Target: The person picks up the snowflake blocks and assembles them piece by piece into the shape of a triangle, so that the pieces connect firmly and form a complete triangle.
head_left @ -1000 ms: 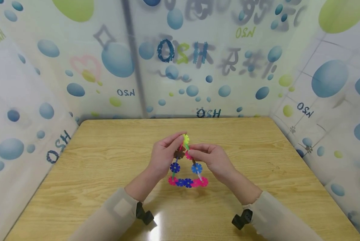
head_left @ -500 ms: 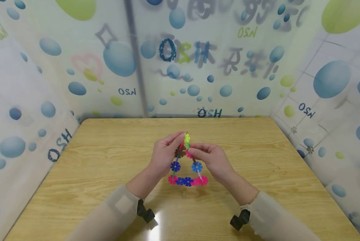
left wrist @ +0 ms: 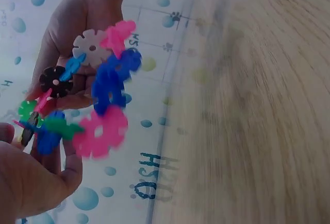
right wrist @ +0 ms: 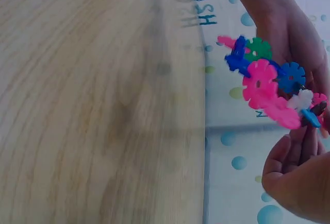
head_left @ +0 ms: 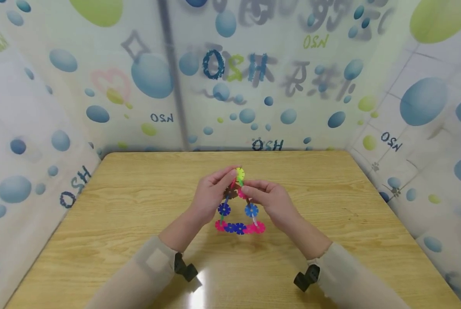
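Note:
In the head view, several snowflake building discs (head_left: 239, 228) are linked into a triangular loop, held up over the table. My left hand (head_left: 209, 195) pinches the loop near its top, by a yellow disc (head_left: 240, 174). Lower on the right side, my right hand (head_left: 276, 204) pinches it at a pink disc (head_left: 242, 193). Blue discs sit midway down both sides, and pink and dark blue discs form the bottom row. In the left wrist view a white disc (left wrist: 92, 48) and a black disc (left wrist: 56, 82) also show. Fingers hide part of the upper links.
A wooden table (head_left: 137, 184) lies under both hands. Behind it and at the sides hang patterned curtains (head_left: 245, 90) with blue and green spots. A black wrist camera (head_left: 185, 267) is strapped to the left sleeve, another camera (head_left: 306, 278) to the right.
Both hands have lifted the disc loop slightly upward in the head view, its bottom row rising with them. Their pinch on it looks the same.

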Demonstrator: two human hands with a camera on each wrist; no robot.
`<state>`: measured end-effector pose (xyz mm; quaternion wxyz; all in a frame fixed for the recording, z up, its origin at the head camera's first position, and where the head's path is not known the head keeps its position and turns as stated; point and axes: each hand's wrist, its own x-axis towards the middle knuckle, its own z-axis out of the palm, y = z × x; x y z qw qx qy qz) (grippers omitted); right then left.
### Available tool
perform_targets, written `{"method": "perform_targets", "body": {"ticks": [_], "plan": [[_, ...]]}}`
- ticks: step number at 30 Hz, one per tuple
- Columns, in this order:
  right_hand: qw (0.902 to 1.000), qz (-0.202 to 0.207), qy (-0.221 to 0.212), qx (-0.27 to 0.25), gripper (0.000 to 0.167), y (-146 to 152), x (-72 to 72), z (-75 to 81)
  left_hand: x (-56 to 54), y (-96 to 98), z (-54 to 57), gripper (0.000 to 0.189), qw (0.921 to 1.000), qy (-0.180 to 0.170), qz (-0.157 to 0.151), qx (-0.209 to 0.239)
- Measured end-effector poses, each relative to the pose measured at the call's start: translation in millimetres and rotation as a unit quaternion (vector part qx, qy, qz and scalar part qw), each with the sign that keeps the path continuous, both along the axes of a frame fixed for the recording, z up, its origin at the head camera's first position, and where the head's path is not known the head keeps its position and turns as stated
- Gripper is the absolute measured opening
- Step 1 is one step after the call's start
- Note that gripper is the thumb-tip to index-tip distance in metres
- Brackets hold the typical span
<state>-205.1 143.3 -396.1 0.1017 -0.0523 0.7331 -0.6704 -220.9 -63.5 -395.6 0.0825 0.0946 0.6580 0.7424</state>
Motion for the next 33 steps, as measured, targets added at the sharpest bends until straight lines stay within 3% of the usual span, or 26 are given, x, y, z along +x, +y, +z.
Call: {"method": "perform_targets", "body": {"ticks": [3,7,9,11,17,22,27,33], "plan": [[0.9998,-0.002,-0.016,-0.006,0.040,5.3,-6.4,0.1,-1.6,-10.1,-1.9,0.049,0.9967,0.009,-0.032,-0.074],[0.9986,-0.022,-0.043,-0.018,0.040,12.0,-13.7,1.7,-0.8,-26.3,-9.7,0.061,0.9797,0.010,-0.103,-0.172],[0.9976,-0.035,-0.056,-0.022,0.040,13.9,-16.2,2.9,0.8,-30.9,-12.5,0.065,0.9719,0.005,-0.140,-0.189],[0.9971,-0.040,-0.060,-0.023,0.041,15.0,-18.6,3.1,2.9,-32.6,-13.6,0.070,0.9689,0.000,-0.155,-0.193],[0.9987,-0.020,-0.047,0.004,0.051,22.1,-20.6,1.2,3.4,-30.6,-15.3,0.069,0.9743,-0.010,-0.148,-0.170],[0.9972,0.029,-0.016,0.067,0.060,41.6,-17.7,-3.3,0.9,-33.0,-14.9,0.073,0.9811,-0.030,-0.127,-0.143],[0.9916,0.075,0.005,0.105,0.055,58.1,-13.4,-9.5,-3.8,-36.0,-14.3,0.074,0.9828,-0.037,-0.112,-0.142],[0.9924,0.068,0.015,0.102,0.050,60.3,-12.1,-13.4,-8.0,-39.1,-14.7,0.067,0.9818,-0.023,-0.118,-0.147]]}}
